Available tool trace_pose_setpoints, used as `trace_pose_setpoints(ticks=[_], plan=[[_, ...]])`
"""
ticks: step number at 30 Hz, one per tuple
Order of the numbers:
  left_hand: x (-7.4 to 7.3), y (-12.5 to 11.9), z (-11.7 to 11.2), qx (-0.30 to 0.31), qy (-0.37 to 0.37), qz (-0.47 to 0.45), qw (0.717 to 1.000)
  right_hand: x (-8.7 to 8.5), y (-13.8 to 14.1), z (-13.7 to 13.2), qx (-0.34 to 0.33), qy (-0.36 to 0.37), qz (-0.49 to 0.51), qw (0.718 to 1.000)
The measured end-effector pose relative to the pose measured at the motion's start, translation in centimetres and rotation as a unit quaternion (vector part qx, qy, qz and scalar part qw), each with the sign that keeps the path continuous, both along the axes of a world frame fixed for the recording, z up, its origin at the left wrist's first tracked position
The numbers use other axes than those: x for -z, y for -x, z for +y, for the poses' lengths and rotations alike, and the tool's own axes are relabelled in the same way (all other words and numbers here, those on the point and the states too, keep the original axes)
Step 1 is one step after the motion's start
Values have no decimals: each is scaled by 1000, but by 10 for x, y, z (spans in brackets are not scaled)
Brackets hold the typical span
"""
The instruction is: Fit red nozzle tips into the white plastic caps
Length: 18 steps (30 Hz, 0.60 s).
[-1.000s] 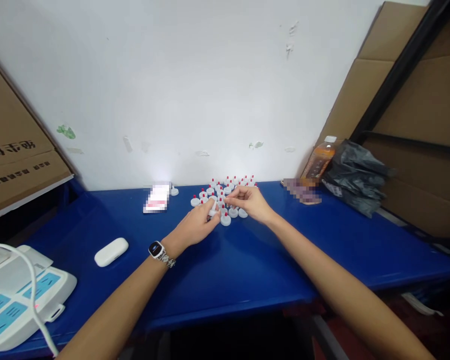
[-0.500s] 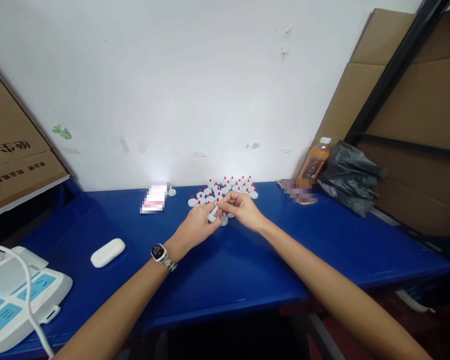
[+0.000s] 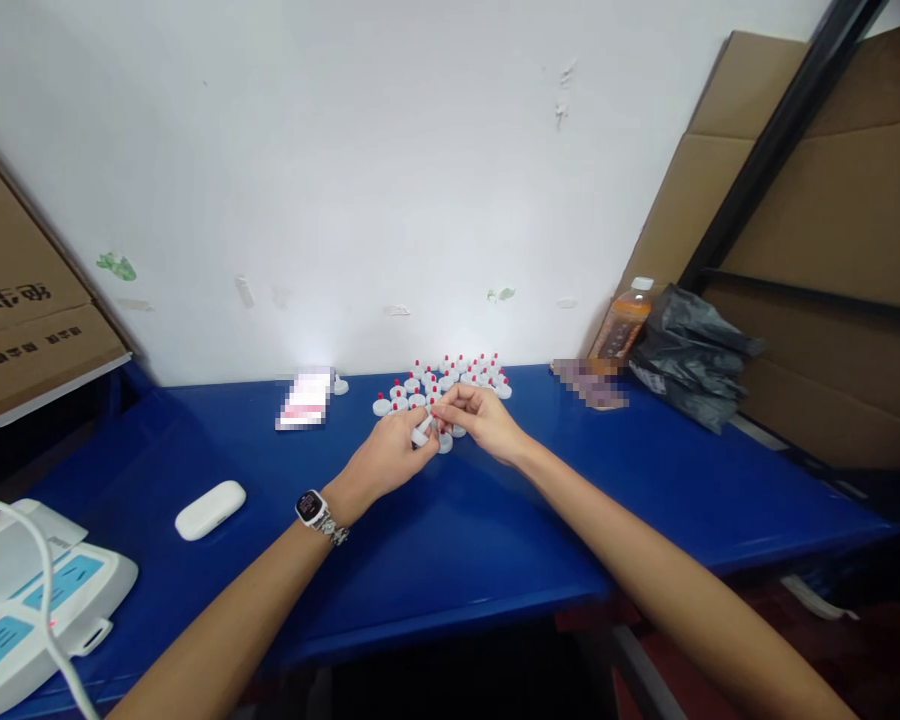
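Observation:
My left hand (image 3: 391, 452), with a watch (image 3: 312, 508) on its wrist, is closed on a white nozzle cap (image 3: 420, 437) with a round base, tilted with its spout up to the right. The thumb and forefinger of my right hand (image 3: 481, 422) pinch at the spout's end, where a small red tip (image 3: 433, 407) shows between the hands; the fingers partly hide it. Just beyond my hands several similar white nozzle caps (image 3: 382, 407) with red tips stand upright in a cluster. Another white cap (image 3: 445, 443) stands right beside my left fingertips.
A lone white cap (image 3: 340, 386) stands by a blurred-out card (image 3: 305, 398) near the wall. On the blue table (image 3: 450, 540) lie a white oval case (image 3: 211, 510) and a power strip (image 3: 60, 620). To the right are a drink bottle (image 3: 621, 325) and a black plastic bag (image 3: 694, 355).
The whole view has shifted slightly. My hands keep nearly the same pose on the nozzle cap, and its red tip shows a little more clearly at my right fingertips.

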<state>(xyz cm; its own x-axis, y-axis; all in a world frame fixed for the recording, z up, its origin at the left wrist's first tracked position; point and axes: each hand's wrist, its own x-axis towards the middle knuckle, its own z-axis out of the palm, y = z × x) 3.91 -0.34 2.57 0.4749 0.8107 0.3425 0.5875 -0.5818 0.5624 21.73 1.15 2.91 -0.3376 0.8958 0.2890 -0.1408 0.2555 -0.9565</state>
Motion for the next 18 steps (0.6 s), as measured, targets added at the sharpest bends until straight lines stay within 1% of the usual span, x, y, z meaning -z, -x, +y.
trace_pose_setpoints(ticks=[4,7,11,15,18], plan=[[1,1,0,11,10,13,1000,5,4,0,-14,-3,-5,1000],[4,0,1,1,25,9,1000,9,8,1,-2,2,9,1000],[5,-1,2,-34,29,-27,999,10,12,2,24,-1,21,1000],[3,-1,2,-28,52,-59,996,10,13,2,25,-4,27,999],[3,-1,2,-19,41,-79,996,10,13,0,18,-2,22,1000]])
